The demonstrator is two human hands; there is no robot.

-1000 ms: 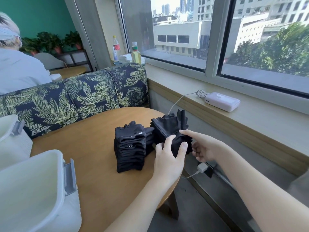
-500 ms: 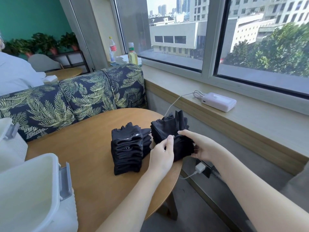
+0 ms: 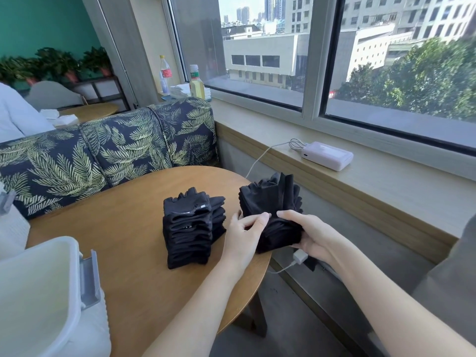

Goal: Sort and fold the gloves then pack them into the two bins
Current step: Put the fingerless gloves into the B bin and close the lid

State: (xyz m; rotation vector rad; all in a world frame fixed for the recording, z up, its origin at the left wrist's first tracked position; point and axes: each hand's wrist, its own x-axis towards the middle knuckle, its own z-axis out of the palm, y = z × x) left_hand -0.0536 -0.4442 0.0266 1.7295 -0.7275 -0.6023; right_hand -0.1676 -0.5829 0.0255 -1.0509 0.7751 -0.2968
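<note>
Gathering a bundle of soft black fabric gloves (image 3: 270,210) at the right-hand edge of the round wooden table (image 3: 123,243), the person now has both hands on it: a second ago the left hand (image 3: 244,229) lay flat across the front of the bundle with fingers spread, and it has since slid round to the left side, its fingertips pinching the fabric where they meet the right thumb. The right hand (image 3: 307,234) stays cupped under and around the bundle's right side, gripping it. The bundle itself has hardly shifted and sits partly over the table's edge, glove fingers fanning upward. I'd judge this as squaring up or compressing a second set so it can be stacked or carried to a bin.

Just beside it, toward the table's middle, stands the neat stack of folded black gloves (image 3: 189,228), untouched. The white plastic bin (image 3: 38,292) with a grey latch sits at the near left edge, cut off by the frame, so its contents can't be seen; of a second white bin (image 3: 11,228), behind it at the left edge, only a sliver shows.

How many gloves are in the held bundle, and whether they are properly folded, is hard to tell: black on black hides the layers. The right fingers beneath are hidden
</note>
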